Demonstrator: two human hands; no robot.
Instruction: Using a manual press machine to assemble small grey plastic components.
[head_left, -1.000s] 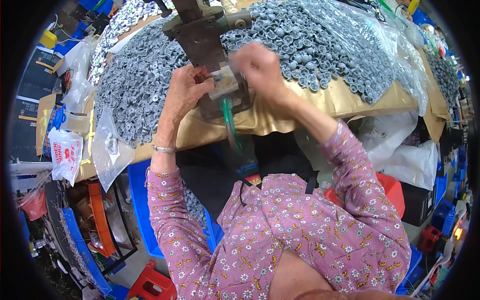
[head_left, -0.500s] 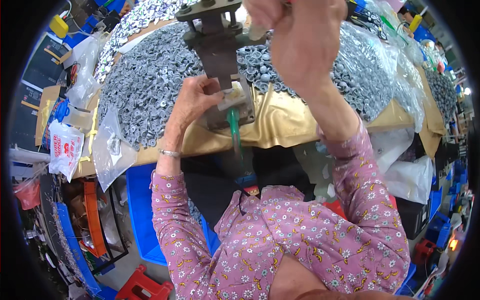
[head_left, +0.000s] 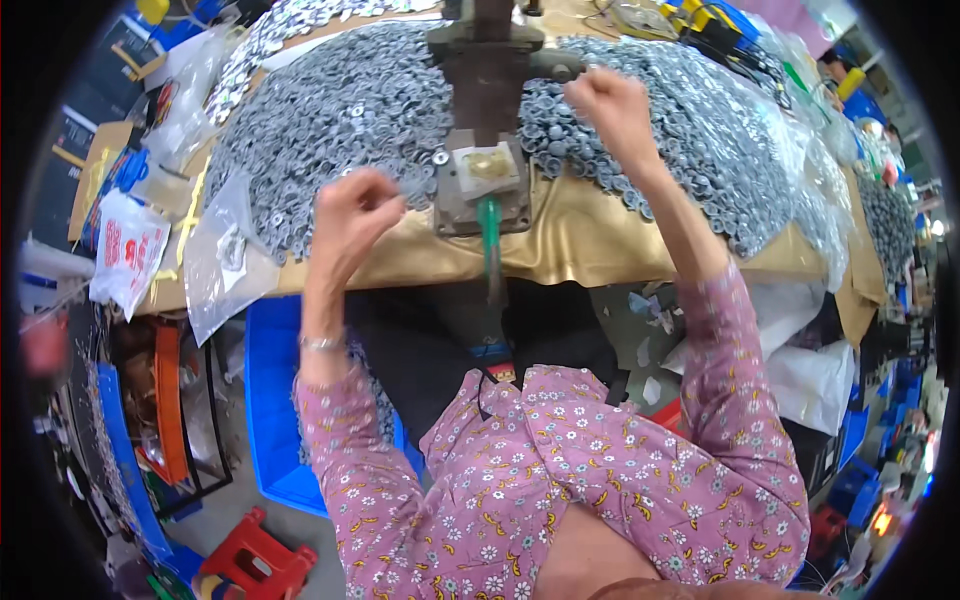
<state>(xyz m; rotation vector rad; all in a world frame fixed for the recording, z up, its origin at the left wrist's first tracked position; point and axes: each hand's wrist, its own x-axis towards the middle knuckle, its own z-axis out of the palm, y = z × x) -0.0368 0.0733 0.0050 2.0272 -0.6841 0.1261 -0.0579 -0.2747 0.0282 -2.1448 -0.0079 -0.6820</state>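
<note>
A dark metal hand press (head_left: 488, 88) stands at the table's edge in front of me. On its base plate sits a white block (head_left: 487, 168) with a yellowish worn middle, and a green handle (head_left: 489, 222) sticks out toward me. My left hand (head_left: 350, 215) is left of the base, apart from it, fingers curled together; whatever they may hold is hidden. Right of the press, near the end of its side stub (head_left: 556, 66), my right hand (head_left: 615, 105) is closed in a fist, its contents not visible. Small round grey plastic parts (head_left: 330, 110) are heaped behind both hands.
Gold-coloured sheet (head_left: 590, 235) covers the table's front edge. Below my left forearm stands a blue bin (head_left: 275, 400) with grey parts in it. A clear plastic bag (head_left: 225, 265) hangs off the left edge; a red stool (head_left: 258, 560) is on the floor.
My left hand has moved away from the white block, to the left and toward me. My right hand has dropped from high in front of the camera to beside the press.
</note>
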